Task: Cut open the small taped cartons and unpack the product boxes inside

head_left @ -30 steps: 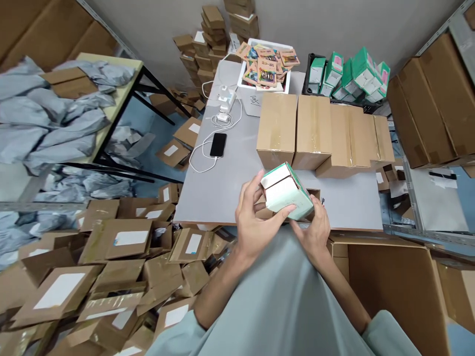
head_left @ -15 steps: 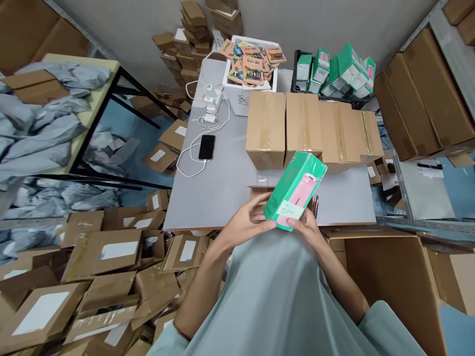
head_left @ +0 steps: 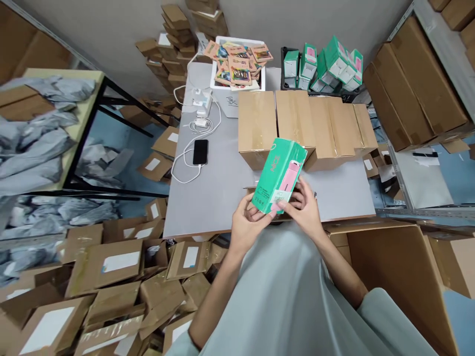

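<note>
A green box (head_left: 272,170) with a pink device pictured on one side is held tilted over the table's front edge. Around its lower left corner is my left hand (head_left: 249,222), closed on it, with the thumb at the bottom edge. My right hand (head_left: 302,207) grips the lower right side, its thumb pressed on the pale label. Behind the green box stands a row of brown cartons (head_left: 258,121) sealed with clear tape. Part of another small carton is hidden beneath the box and my hands.
On the grey table (head_left: 218,198) lie a phone (head_left: 201,152) and a white power strip (head_left: 202,100). Behind are a white bin (head_left: 226,101) of packets and a black crate (head_left: 284,84) of green boxes. Parcels (head_left: 122,262) cover the floor left; a large open carton (head_left: 389,267) stands right.
The green box has turned to show more of its large green side and shifted slightly left and up. My left hand has closed in on its lower edge.
</note>
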`<control>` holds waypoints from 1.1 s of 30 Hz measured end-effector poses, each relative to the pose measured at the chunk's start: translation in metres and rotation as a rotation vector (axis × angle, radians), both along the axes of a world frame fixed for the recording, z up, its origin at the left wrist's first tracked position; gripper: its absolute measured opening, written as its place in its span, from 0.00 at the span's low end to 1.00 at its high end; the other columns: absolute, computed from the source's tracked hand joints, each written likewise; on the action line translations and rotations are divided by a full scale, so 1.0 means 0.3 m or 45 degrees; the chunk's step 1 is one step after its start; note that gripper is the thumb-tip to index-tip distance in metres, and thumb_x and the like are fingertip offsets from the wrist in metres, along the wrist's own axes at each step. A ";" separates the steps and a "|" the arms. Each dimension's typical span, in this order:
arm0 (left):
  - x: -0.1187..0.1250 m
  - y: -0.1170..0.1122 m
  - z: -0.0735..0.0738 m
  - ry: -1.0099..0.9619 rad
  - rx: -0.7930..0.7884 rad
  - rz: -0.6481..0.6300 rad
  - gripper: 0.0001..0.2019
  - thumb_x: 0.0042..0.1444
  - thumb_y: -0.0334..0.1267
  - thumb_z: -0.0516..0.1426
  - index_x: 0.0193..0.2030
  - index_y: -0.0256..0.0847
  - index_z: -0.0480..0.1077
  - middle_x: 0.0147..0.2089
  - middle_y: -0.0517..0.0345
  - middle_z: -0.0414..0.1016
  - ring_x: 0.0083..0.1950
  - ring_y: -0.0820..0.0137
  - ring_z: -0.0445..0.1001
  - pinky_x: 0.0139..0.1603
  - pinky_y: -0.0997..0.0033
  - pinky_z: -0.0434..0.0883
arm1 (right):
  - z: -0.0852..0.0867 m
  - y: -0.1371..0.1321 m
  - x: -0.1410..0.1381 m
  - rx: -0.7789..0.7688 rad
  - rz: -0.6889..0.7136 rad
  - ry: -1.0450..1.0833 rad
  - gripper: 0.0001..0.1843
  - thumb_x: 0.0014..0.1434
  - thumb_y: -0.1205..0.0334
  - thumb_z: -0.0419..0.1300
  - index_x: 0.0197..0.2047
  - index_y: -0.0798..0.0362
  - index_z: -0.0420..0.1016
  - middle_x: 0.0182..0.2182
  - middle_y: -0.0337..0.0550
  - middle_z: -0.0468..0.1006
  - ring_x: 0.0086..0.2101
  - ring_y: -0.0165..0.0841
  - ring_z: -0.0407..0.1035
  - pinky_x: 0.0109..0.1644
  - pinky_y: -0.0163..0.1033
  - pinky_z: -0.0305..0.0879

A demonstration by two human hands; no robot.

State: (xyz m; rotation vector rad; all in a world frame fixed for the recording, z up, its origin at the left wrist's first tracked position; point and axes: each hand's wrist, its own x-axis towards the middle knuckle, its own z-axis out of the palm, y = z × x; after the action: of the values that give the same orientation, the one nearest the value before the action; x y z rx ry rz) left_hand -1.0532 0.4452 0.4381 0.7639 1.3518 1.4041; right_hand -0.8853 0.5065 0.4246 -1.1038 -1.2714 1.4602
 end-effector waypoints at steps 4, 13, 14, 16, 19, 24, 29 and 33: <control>0.049 -0.010 -0.003 0.271 0.134 0.203 0.37 0.49 0.46 0.81 0.63 0.46 0.72 0.62 0.45 0.83 0.63 0.53 0.85 0.66 0.53 0.81 | 0.045 0.039 -0.047 0.142 -0.125 -0.037 0.64 0.60 0.39 0.77 0.87 0.35 0.47 0.73 0.55 0.73 0.57 0.43 0.82 0.52 0.45 0.87; -0.099 -0.025 -0.042 -0.198 -0.028 -0.059 0.39 0.49 0.54 0.80 0.64 0.42 0.76 0.66 0.38 0.82 0.65 0.48 0.84 0.65 0.49 0.82 | -0.015 0.106 -0.040 0.207 0.167 0.125 0.53 0.61 0.28 0.72 0.79 0.40 0.61 0.72 0.57 0.76 0.57 0.47 0.83 0.54 0.53 0.86; -0.104 -0.024 -0.044 -0.215 -0.046 -0.076 0.39 0.47 0.53 0.81 0.63 0.40 0.77 0.65 0.38 0.83 0.64 0.47 0.85 0.65 0.48 0.82 | -0.025 0.103 -0.040 0.201 0.178 0.142 0.53 0.60 0.29 0.73 0.78 0.41 0.61 0.72 0.58 0.76 0.56 0.48 0.84 0.53 0.53 0.87; -0.096 -0.022 -0.042 -0.200 -0.036 -0.049 0.38 0.46 0.51 0.81 0.61 0.39 0.78 0.62 0.38 0.85 0.62 0.48 0.86 0.65 0.48 0.82 | -0.033 0.094 -0.045 0.204 0.192 0.166 0.51 0.61 0.30 0.73 0.78 0.42 0.62 0.71 0.59 0.76 0.56 0.48 0.84 0.51 0.52 0.87; -0.057 -0.022 -0.028 -0.111 0.013 0.077 0.38 0.45 0.50 0.81 0.61 0.40 0.77 0.61 0.41 0.86 0.58 0.50 0.88 0.62 0.50 0.84 | -0.009 0.081 -0.055 0.247 0.152 0.086 0.50 0.64 0.33 0.72 0.80 0.40 0.59 0.72 0.58 0.75 0.58 0.47 0.82 0.53 0.50 0.86; 0.017 -0.038 0.002 0.270 0.096 0.363 0.36 0.45 0.47 0.81 0.59 0.41 0.74 0.58 0.45 0.85 0.56 0.56 0.87 0.59 0.56 0.85 | 0.063 0.072 -0.082 0.313 -0.018 -0.074 0.61 0.58 0.36 0.79 0.84 0.35 0.53 0.71 0.55 0.75 0.62 0.50 0.79 0.58 0.55 0.85; -0.042 -0.054 0.019 0.197 0.121 0.151 0.36 0.47 0.51 0.81 0.59 0.45 0.75 0.72 0.41 0.76 0.74 0.48 0.77 0.61 0.57 0.84 | 0.046 0.109 -0.078 0.311 0.063 0.081 0.56 0.61 0.30 0.74 0.82 0.35 0.54 0.71 0.55 0.75 0.62 0.53 0.79 0.55 0.58 0.86; -0.133 -0.045 0.012 -0.165 -0.092 -0.179 0.49 0.45 0.53 0.82 0.72 0.45 0.71 0.77 0.36 0.72 0.72 0.41 0.78 0.60 0.51 0.86 | -0.006 0.133 -0.058 0.359 0.175 0.185 0.55 0.61 0.25 0.71 0.80 0.35 0.53 0.68 0.54 0.77 0.66 0.53 0.75 0.62 0.61 0.83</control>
State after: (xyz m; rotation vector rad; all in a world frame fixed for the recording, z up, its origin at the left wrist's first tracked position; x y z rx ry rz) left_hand -1.0931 0.4317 0.4418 0.6945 1.2190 1.2656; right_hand -0.9026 0.5465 0.4229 -0.7244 -1.4203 1.3819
